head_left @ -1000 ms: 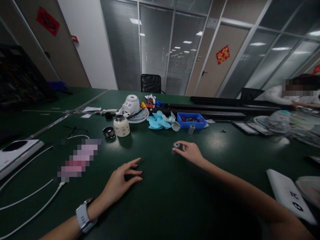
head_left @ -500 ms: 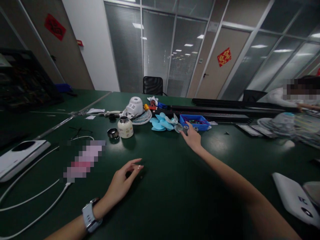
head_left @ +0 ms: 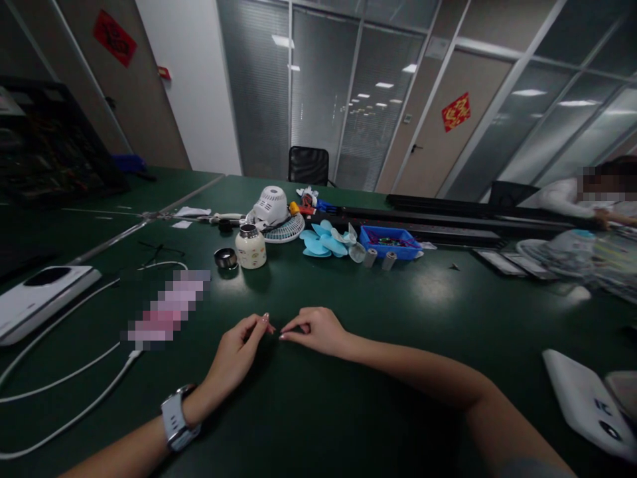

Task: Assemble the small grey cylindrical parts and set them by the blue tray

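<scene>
My left hand [head_left: 239,346] is over the dark green table [head_left: 318,411] at centre left, its fingertips pinched together; whatever lies between them is too small to name. Close to its right, my right hand [head_left: 318,330] points left with thumb and forefinger nearly meeting. A narrow gap separates the two hands' fingertips, and a tiny item there cannot be made out. Beyond the hands stand a cream bottle [head_left: 251,248] with its mouth uncovered, a dark round cap [head_left: 226,258], light blue fan blades [head_left: 325,240] and two small metal cylinders [head_left: 369,258].
A blue tray [head_left: 390,243] holds small parts. Behind the bottle lie white fan parts [head_left: 271,208]. A phone [head_left: 169,307] with a cable and a white device [head_left: 44,302] lie left, another white device [head_left: 584,398] right. A person [head_left: 562,194] sits far right.
My right hand has come back from beside the blue tray to my left hand, uncovering the metal cylinders. The fingers of my left hand have closed into a pinch.
</scene>
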Available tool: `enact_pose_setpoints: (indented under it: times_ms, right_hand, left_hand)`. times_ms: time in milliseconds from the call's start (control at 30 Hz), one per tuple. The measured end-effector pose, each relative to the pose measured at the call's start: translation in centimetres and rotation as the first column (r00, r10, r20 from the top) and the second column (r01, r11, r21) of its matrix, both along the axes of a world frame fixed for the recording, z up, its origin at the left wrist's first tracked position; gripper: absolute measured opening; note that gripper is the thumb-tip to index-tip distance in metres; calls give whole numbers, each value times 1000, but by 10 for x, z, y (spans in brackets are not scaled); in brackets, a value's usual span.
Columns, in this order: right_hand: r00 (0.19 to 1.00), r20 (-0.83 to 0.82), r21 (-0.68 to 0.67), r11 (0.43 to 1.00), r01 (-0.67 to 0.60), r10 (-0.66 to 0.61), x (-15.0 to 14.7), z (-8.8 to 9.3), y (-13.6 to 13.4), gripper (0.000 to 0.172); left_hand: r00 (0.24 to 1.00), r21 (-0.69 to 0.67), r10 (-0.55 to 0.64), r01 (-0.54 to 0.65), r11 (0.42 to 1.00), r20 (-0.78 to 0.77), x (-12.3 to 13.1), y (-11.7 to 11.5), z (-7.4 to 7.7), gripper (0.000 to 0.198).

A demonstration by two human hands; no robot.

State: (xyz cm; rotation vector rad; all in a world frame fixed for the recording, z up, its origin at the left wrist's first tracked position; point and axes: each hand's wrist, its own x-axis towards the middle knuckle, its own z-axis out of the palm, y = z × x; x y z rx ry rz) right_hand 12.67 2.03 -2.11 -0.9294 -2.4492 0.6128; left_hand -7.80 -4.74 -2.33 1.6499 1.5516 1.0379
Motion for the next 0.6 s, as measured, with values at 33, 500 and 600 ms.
enact_pose_setpoints:
  times_ms: [33,500,600]
  right_hand:
    - [997,-37,22,998,61,-60,11,5,10,27]
    - [480,-1,267,462,846,-877,161,37,140,31]
    - [471,-5,261,454,852,-882,158,34,140,33]
  left_hand:
    - [1000,-1,-3,3,1000,-9,0,0,-1,41]
    - [995,22,-44,42,999,89,0,2,-2,35]
    - [995,30,-50,47,998,86,0,2,-2,35]
